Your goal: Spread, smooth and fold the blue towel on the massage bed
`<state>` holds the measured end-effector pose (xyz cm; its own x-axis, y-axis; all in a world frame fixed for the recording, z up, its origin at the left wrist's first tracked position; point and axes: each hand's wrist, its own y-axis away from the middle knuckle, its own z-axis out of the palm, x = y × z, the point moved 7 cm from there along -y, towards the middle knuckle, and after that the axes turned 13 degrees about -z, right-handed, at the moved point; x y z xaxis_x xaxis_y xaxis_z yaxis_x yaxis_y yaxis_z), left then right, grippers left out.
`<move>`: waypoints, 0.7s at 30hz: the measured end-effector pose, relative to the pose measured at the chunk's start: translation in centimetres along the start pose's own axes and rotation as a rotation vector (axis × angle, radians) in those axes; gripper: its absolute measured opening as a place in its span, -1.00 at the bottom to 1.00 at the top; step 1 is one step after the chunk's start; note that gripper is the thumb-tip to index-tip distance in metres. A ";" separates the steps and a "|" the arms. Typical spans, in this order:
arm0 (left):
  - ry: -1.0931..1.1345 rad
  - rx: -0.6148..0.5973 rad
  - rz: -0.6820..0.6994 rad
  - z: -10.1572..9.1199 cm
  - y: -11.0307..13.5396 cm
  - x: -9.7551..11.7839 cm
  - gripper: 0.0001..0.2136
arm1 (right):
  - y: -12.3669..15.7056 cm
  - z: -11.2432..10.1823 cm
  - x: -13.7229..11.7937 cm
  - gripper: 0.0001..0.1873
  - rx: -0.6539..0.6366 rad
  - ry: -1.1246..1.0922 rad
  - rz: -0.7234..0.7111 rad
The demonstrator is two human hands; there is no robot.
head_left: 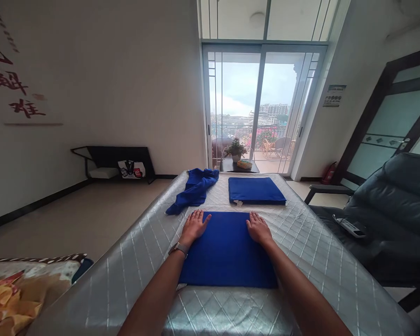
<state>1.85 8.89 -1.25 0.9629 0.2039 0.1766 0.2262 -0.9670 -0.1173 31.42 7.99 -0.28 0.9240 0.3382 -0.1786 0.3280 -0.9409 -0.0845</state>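
Note:
A blue cloth (pixel 227 252) lies folded flat into a rectangle on the silver quilted surface (pixel 311 252) in front of me. My left hand (pixel 195 225) rests open and flat on its far left corner, fingers spread. My right hand (pixel 258 227) lies open and flat on its far right corner. Beyond it sits a second folded blue cloth (pixel 256 190). A crumpled blue cloth (pixel 195 188) lies in a heap at the far left of the surface.
A dark armchair (pixel 395 205) with a remote control (pixel 350 227) stands at the right. A small table with a potted plant (pixel 235 150) stands before glass balcony doors. A patterned fabric (pixel 17 294) lies at lower left. Bare floor (pixel 91 210) extends left.

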 end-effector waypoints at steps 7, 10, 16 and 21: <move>0.014 0.040 -0.004 -0.8 0.9 0.6 -0.23 | 0.1 -0.2 0.0 -0.31 -0.028 0.023 0.010; 0.026 0.054 -0.005 -1.1 1.1 0.7 -0.24 | 0.2 -0.3 -0.2 -0.31 -0.041 0.038 0.009; 0.052 0.049 -0.022 -1.5 1.2 0.7 -0.25 | 0.2 -0.8 -0.7 -0.30 -0.070 0.091 0.019; 0.052 0.025 -0.027 -1.7 1.4 0.8 -0.25 | 1.4 -1.3 -1.7 -0.30 -0.053 0.114 -0.009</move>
<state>2.69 7.49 0.38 0.9477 0.2213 0.2300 0.2564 -0.9570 -0.1356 30.57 6.12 1.19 0.9365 0.3446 -0.0652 0.3431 -0.9387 -0.0335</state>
